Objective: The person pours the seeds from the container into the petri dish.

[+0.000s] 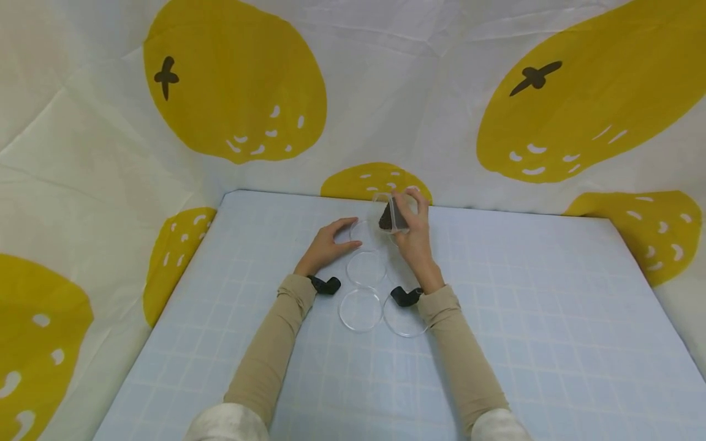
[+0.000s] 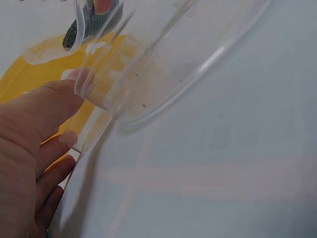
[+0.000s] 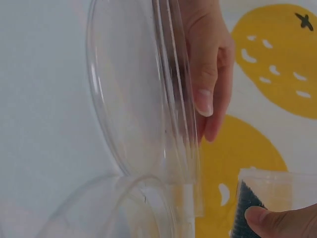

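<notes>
My right hand grips a clear plastic box above the far part of the table. Dark grains lie heaped against one side of the tilted box, toward its mouth on the left. My left hand holds a clear petri dish at its rim, thumb on one side and fingers on the other. In the right wrist view the grains show through the box wall beside the right thumb. A few dark specks show on the clear dishes in the left wrist view.
Nearer to me stand more clear petri dishes: one in the middle, one at front left and one at front right, partly under my right wrist. Another is partly hidden by my right hand. A fruit-print cloth hangs behind the pale checked table.
</notes>
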`<state>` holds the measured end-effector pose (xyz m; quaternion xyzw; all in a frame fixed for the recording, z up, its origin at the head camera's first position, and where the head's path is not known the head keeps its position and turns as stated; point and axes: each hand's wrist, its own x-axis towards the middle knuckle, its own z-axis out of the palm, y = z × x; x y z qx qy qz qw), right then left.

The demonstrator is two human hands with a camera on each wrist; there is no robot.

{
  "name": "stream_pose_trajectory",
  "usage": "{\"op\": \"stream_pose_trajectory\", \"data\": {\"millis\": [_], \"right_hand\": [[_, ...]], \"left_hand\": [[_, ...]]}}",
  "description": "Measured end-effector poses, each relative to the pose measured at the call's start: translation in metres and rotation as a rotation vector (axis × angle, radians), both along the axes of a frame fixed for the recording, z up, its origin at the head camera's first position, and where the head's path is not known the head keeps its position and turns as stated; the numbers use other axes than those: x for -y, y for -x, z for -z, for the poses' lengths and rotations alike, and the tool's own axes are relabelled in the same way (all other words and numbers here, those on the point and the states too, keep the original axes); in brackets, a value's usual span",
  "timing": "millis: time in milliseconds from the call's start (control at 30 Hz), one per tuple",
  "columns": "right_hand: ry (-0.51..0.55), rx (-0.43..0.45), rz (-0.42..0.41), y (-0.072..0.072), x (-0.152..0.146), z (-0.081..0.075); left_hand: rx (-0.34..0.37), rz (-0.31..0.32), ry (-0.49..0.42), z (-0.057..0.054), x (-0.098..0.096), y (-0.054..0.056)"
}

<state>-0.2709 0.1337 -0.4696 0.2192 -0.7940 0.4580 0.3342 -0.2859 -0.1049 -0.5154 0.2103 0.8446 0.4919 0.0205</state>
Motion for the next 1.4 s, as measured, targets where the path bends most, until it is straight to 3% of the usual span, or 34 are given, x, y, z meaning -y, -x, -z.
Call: {"op": "stream_pose_trajectory", "data": {"millis": [767,1133,1400], "right_hand": [[-0.099,-0.007,0.018,-0.0032,0.0036,0.0046],[-0.062,0.011,0.015,-0.0013,0.0023,0.0055],[-0.026,-0.022,0.013,0.0006,0.0018,0.0039]], "left_hand": [[0.001,-0.005,0.008,0.0036,-0.0011,0.0014],[0.005,-0.009,0.034,-0.0003,-0.0008,-0.0008],[0.018,-0.013,0.028,-0.0011,-0.0001,-0.0020]]}}
